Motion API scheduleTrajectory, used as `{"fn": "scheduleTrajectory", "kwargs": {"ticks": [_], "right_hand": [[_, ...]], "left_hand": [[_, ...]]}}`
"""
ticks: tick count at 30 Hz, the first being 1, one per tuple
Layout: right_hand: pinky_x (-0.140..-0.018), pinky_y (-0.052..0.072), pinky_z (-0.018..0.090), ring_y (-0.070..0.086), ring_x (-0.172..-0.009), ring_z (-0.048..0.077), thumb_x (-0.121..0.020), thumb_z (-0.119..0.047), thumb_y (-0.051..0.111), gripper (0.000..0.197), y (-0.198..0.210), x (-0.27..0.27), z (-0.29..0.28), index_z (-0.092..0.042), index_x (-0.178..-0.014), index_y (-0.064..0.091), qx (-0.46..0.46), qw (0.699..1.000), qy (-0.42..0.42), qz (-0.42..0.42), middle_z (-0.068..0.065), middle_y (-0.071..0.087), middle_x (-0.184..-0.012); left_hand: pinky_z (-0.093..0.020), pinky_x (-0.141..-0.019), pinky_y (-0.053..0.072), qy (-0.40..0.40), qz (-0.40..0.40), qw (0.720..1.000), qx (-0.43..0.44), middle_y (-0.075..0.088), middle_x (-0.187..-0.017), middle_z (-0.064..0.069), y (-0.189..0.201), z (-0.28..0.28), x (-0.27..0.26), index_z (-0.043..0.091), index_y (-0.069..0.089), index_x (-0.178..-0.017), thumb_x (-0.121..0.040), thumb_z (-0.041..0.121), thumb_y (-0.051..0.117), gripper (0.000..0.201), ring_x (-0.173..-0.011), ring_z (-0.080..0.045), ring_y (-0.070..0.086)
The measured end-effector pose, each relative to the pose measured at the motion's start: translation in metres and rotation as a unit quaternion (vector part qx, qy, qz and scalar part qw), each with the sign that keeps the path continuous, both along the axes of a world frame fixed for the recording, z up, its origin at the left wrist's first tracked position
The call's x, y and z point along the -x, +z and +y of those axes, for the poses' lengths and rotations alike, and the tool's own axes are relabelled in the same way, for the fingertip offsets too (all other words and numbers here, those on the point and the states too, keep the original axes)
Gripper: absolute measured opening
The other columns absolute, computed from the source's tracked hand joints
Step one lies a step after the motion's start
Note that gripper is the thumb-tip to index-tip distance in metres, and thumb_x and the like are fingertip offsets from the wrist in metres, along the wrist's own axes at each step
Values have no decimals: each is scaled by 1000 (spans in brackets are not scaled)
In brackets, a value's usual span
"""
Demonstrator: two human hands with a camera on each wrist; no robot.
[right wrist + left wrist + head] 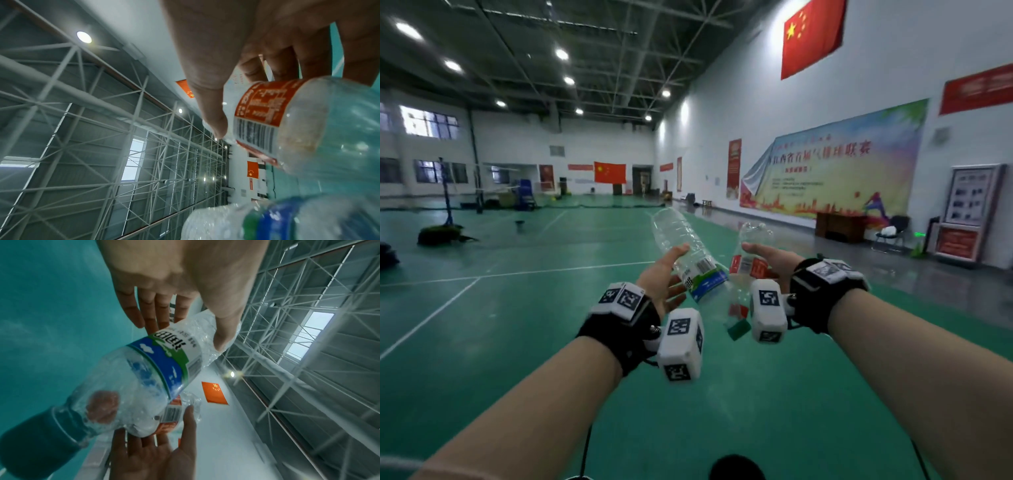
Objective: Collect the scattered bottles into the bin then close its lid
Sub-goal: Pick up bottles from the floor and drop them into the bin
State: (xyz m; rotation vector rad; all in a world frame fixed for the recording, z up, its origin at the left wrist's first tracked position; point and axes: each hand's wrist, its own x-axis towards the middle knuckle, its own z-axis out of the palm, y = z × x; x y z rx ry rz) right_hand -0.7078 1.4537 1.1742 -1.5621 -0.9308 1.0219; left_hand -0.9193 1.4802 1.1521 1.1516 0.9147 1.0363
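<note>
I hold both hands up in front of me over the green floor. My left hand (674, 274) grips a clear bottle with a blue and green label (681, 236); its base points up and away and its green cap (738, 329) points toward me. My right hand (761, 259) grips a smaller clear bottle with a red label (748, 265), also base up. In the left wrist view, thumb and fingers curl round the blue-label bottle (156, 363). In the right wrist view, thumb and fingers pinch the red-label bottle (267, 110). No bin is in view.
This is a sports hall with a green court floor (517, 308) marked by white lines. A net post on a dark base (446, 219) stands at the left. A wooden desk (839, 226), a chair (890, 233) and a display board (969, 212) line the right wall.
</note>
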Motion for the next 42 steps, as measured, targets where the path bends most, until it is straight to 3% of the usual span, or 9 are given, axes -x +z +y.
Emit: {"fn": "scheduleTrajectory", "kwargs": {"ticks": [6,10,15,19,25,28,33,38,42], "right_hand": [[-70,52,31,64,-79,22,-74,-48,74,49,3,-124,-214,-10,-102,62,-25,987,-137,-77,8,68,-93],[-71,55,33,68,-85,25,-68,-58,73,66,-10,-229,-360,-9,-111,65,5,951,-281,-131,10,70,-103],[-87,51,36,61,-98,29,-70,-66,65,84,-50,-337,-563,-6,-128,56,25,883,-449,-131,12,62,-116],[-95,50,46,61,-104,34,-64,-73,62,96,-92,-388,-735,-7,-133,52,71,820,-559,-94,15,59,-126],[-88,52,44,64,-99,34,-38,-86,56,118,-113,-449,-999,-13,-131,53,135,656,-740,-56,11,61,-126],[-66,55,36,67,-88,33,-55,-77,64,93,-103,-457,-1111,-11,-120,56,109,574,-811,-5,13,67,-110],[-97,47,48,58,-113,35,-45,-83,60,121,-96,-454,-1287,-11,-141,42,108,434,-893,-40,15,52,-136],[-91,51,48,66,-98,33,-21,-91,60,132,-154,-416,-1474,-17,-130,54,97,289,-952,32,13,64,-120],[-88,52,47,69,-89,32,-25,-89,61,127,-178,-386,-1597,-14,-127,54,64,248,-965,60,13,67,-111]], "left_hand": [[-21,-50,46,-119,6,993,-12,64,-66,-2,17,-168,-157,10,55,-99,-83,47,60,40,-57,-13,58],[-22,-57,53,-236,23,971,-30,67,-85,-5,14,-282,-296,10,57,-108,-80,46,66,47,-68,-15,62],[-34,-91,53,-402,66,911,-70,71,-104,-9,-16,-452,-458,13,61,-107,-73,51,71,52,-98,-23,67],[-28,-76,54,-528,85,841,-83,69,-68,0,-48,-605,-566,13,60,-95,-74,47,73,42,-73,-17,63],[-32,-82,54,-709,60,697,-82,70,-96,-7,-76,-853,-707,14,61,-106,-70,49,75,52,-86,-21,66],[-29,-76,53,-779,58,618,-93,71,-91,-5,-78,-974,-751,13,61,-106,-72,50,73,51,-81,-19,65],[-42,-93,51,-838,59,526,-132,71,-104,-8,-72,-1175,-797,16,63,-102,-48,67,75,75,-99,-24,67],[-43,-90,53,-890,70,421,-163,69,-106,-7,-103,-1379,-794,17,62,-113,-39,71,73,92,-98,-25,66],[-42,-91,52,-904,70,375,-190,69,-103,-6,-132,-1512,-790,15,60,-117,-57,63,73,77,-94,-23,66]]}}
